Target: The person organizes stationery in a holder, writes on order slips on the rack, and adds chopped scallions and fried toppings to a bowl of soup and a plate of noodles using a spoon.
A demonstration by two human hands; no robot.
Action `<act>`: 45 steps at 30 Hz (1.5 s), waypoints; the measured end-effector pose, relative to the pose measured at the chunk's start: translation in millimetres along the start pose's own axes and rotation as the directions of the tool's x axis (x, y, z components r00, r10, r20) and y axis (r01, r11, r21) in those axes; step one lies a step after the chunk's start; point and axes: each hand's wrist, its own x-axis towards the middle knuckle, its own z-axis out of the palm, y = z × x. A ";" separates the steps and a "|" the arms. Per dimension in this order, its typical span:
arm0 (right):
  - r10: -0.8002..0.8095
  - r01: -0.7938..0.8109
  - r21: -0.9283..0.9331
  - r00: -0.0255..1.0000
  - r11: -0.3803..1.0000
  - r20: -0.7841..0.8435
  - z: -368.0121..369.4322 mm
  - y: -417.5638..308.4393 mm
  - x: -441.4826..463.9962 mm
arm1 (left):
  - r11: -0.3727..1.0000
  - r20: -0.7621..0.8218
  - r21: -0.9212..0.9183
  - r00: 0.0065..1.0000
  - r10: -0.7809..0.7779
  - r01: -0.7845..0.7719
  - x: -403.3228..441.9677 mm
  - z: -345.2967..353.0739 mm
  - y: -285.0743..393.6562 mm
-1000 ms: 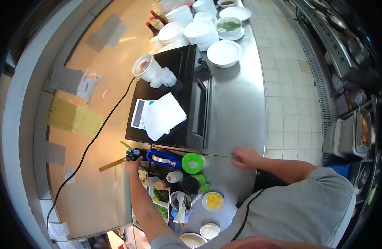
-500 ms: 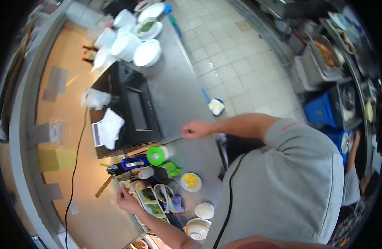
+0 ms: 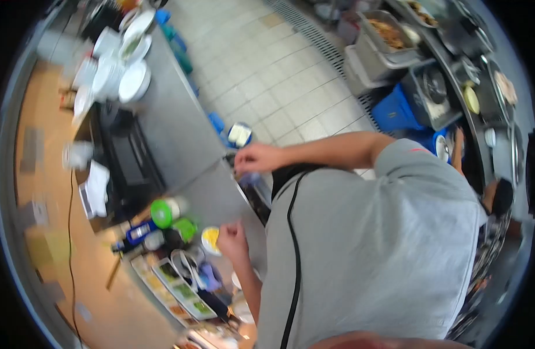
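My left hand (image 3: 233,241) is over the counter, beside a small white bowl of yellow shredded food (image 3: 210,239) and partly covering its right side. Its fingers are bent together, and blur hides whether anything is between them. Farther up, my right hand (image 3: 257,159) hangs near the counter's front edge, fingers loosely curled and a little apart, with nothing visible in it. Left of the bowl stand a green-lidded container (image 3: 161,213) and a green-topped item (image 3: 186,230). White trays of chopped ingredients (image 3: 185,291) lie below, near a metal container with utensils (image 3: 185,264).
A black appliance (image 3: 125,157) sits on the steel counter (image 3: 177,110), with stacked white bowls (image 3: 109,78) beyond. A blue-rimmed container with something white (image 3: 240,135) is past the counter edge. Across the tiled floor (image 3: 267,75), a co-worker's arm (image 3: 458,151) shows near the shelves.
My left hand has moved from the ingredient trays rightward to the bowl of yellow food. My right hand has shifted slightly, its fingers looser. The whole view has swung, moving the counter leftward.
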 end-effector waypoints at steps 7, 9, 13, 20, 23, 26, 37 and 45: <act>0.184 -0.173 0.134 0.980 0.976 -0.071 -38.5 5.9 45.8 | 0.996 -0.182 -0.058 0.981 -0.073 0.063 14.0 -0.2 10.3; 0.196 -0.186 0.129 0.978 0.974 -0.074 -47.0 14.5 79.7 | 0.989 -0.242 -0.095 0.961 -0.133 0.113 37.1 -6.6 9.9; 0.125 -0.125 0.057 0.992 0.991 0.008 -64.9 29.6 160.0 | 0.960 -0.324 -0.242 0.921 -0.216 0.140 118.6 -32.6 40.1; 0.049 -0.048 -0.009 0.972 0.999 0.228 -119.3 66.7 331.7 | 0.994 -0.729 -0.004 0.680 -0.079 0.112 347.5 -172.3 126.9; -0.120 0.162 -0.107 0.940 0.981 0.320 -136.0 84.2 403.6 | 0.983 -0.820 0.024 0.565 -0.084 0.181 446.2 -248.2 134.3; -0.228 0.319 -0.191 0.894 0.928 0.385 -139.9 116.0 434.9 | 0.881 -0.712 -0.245 0.541 -0.447 0.405 536.0 -314.0 107.3; -0.388 0.507 -0.172 0.800 0.844 0.458 -148.1 119.0 443.7 | 0.847 -0.709 -0.451 0.464 -0.531 0.281 582.0 -320.7 40.0; -0.398 0.537 -0.180 0.775 0.824 0.491 -147.7 114.7 446.4 | 0.938 -0.796 -0.290 0.495 -0.347 0.190 578.7 -302.5 53.6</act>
